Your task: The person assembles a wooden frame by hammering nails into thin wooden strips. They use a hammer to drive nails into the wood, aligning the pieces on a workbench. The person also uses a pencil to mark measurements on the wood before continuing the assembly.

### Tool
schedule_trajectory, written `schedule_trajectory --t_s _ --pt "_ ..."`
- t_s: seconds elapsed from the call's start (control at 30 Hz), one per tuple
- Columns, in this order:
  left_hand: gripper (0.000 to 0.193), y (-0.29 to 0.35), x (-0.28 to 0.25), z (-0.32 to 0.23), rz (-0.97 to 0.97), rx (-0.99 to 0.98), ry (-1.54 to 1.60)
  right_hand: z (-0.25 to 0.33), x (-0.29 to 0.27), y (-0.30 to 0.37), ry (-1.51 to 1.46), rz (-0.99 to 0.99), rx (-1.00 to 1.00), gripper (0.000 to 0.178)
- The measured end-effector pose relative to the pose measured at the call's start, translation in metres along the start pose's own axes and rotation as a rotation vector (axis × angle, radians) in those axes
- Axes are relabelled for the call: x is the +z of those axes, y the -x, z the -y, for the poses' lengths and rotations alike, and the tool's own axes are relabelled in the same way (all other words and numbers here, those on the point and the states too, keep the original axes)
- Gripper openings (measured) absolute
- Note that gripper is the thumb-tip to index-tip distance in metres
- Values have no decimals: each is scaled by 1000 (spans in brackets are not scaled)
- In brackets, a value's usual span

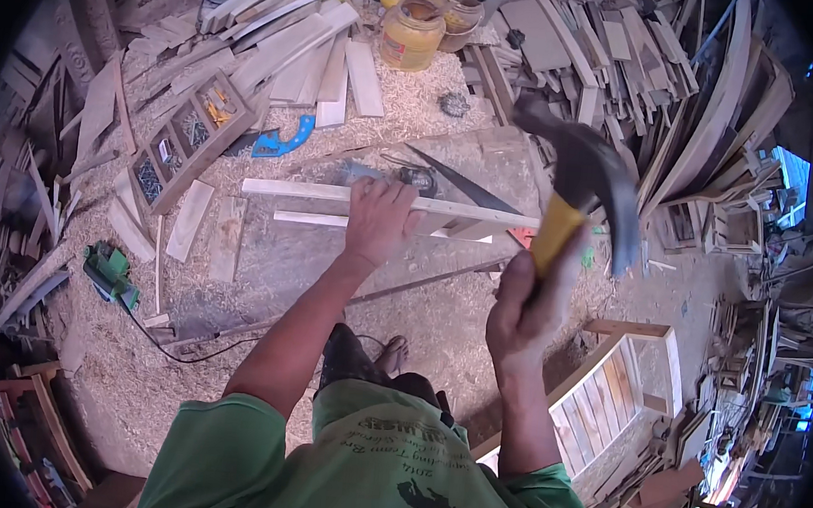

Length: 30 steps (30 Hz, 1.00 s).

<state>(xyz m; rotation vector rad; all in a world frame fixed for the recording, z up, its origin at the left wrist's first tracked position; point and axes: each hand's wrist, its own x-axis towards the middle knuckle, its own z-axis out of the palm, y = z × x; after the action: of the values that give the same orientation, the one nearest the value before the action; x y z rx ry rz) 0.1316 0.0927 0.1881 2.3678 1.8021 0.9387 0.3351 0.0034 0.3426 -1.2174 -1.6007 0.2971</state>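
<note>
My right hand point(536, 302) is raised and closed around the yellow grip of a claw hammer point(587, 173), whose dark head is up in the air over the right side of the bench. With fingers wrapped over its upper rail, my left hand point(381, 219) holds a narrow wooden frame point(287, 190) on the low wooden workbench point(277, 258). A second rail shows just below the first, with a short crosspiece to the right of my left hand. Behind the frame lies a handsaw point(460, 180), its dark blade slanting toward a red-orange part near the hammer.
A compartmented wooden box point(186, 146) of nails and small parts sits left, beside a blue-handled saw point(287, 138). A green corded power tool point(109, 269) lies on the shavings. Yellow tubs point(411, 35) and wood piles stand behind. A slatted wooden piece point(595, 403) is at lower right.
</note>
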Motion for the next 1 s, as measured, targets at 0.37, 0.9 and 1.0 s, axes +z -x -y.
schedule_trajectory --t_s 0.37,0.9,1.0 --pt "28 -7 -11 2 46 -6 22 -7 12 24 227 203 298 68" --pt "26 -58 -8 20 237 -136 99 -82 16 125 464 268 523 56" --pt "23 -65 14 48 392 -337 132 -95 4 129 446 288 578 46"
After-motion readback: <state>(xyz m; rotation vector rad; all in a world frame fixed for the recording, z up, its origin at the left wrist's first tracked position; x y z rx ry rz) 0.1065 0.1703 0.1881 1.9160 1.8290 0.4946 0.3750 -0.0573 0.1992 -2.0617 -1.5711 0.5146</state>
